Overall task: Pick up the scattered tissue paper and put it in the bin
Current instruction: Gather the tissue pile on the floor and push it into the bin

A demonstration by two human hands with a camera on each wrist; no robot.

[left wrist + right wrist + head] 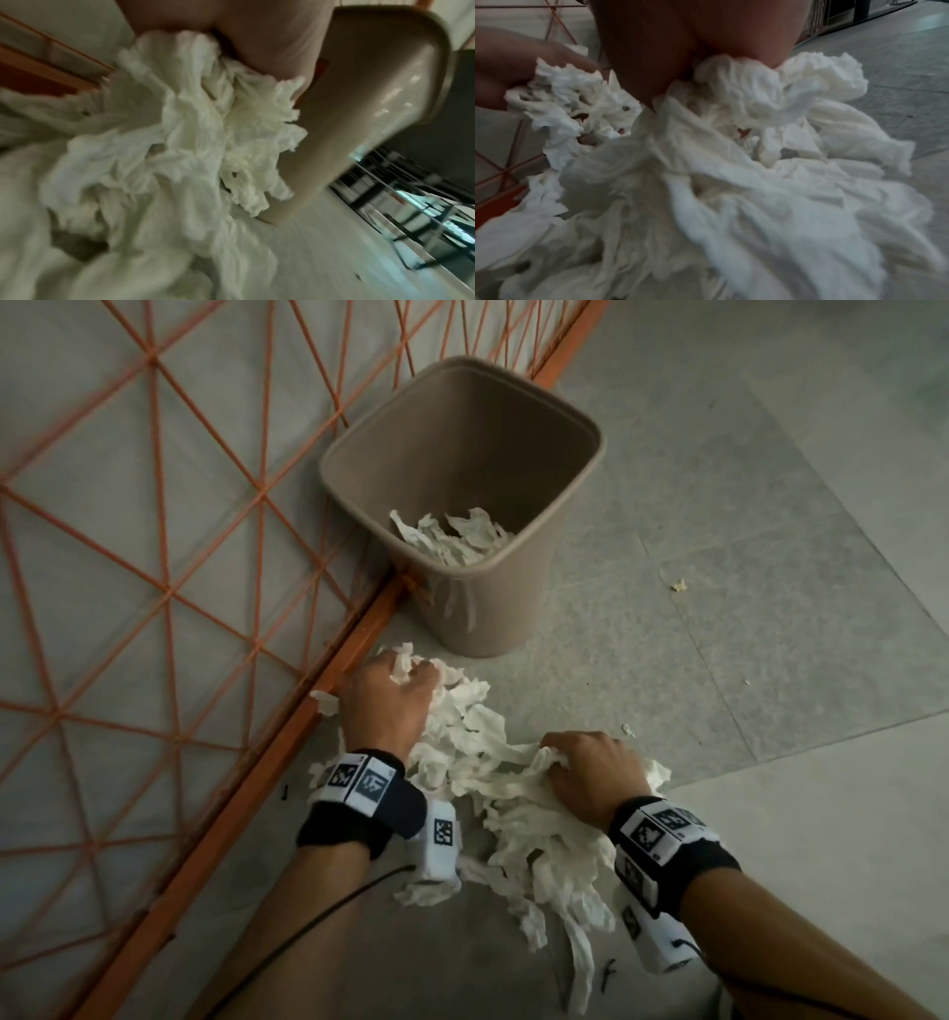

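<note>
The orange fence (267, 752) hems in the left side while bare grey floor (770, 660) lies to the right, and both the left hand (385, 698) and right hand (595, 773) clutch the crumpled white tissue paper (493, 762) heaped just before the tan bin (477, 608).

Bin (477, 608) mouth open; lattice (154, 531) seemingly blocks left.

The head view looks steeply down from above at the floor (667, 660) and bin (462, 454); both wrist views sit low, close against the tissue paper (731, 182), sharing that heap with the head view
</note>
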